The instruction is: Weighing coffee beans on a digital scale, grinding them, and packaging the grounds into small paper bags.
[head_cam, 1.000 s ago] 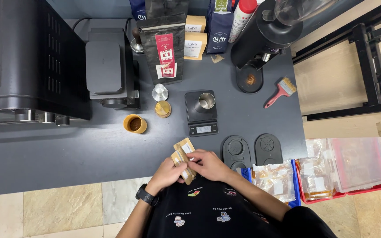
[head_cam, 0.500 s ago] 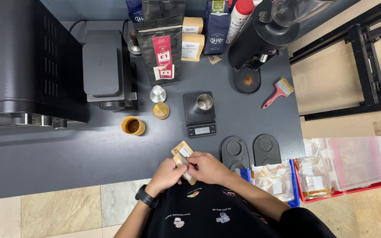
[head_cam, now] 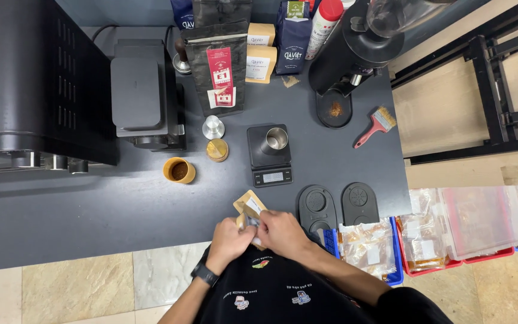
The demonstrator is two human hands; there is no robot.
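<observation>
Head view looks straight down on a dark grey counter [head_cam: 61,216] that fills most of the frame, with beige floor tiles [head_cam: 73,288] along the lower left edge. At lower centre I see both hands meeting over the counter's near edge: my left hand [head_cam: 229,240], a black watch on its wrist, and my right hand [head_cam: 280,231] are curled shut around a small tan pouch [head_cam: 249,205], whose upper corner sticks out above the fingers.

Just right of the hands lie two black oval mats [head_cam: 337,207]. At centre stands a small black scale [head_cam: 269,155] with a metal cup on it; left of that sit a round wooden lid [head_cam: 217,150] and an orange cup [head_cam: 178,171]. A large black machine [head_cam: 37,84] takes up the upper left. Along the top stand a dark bag with a red label [head_cam: 218,66] and a black grinder [head_cam: 355,51]. A red-handled brush [head_cam: 376,127] lies at right. Blue and red bins [head_cam: 451,240] of clear packets sit at lower right.
</observation>
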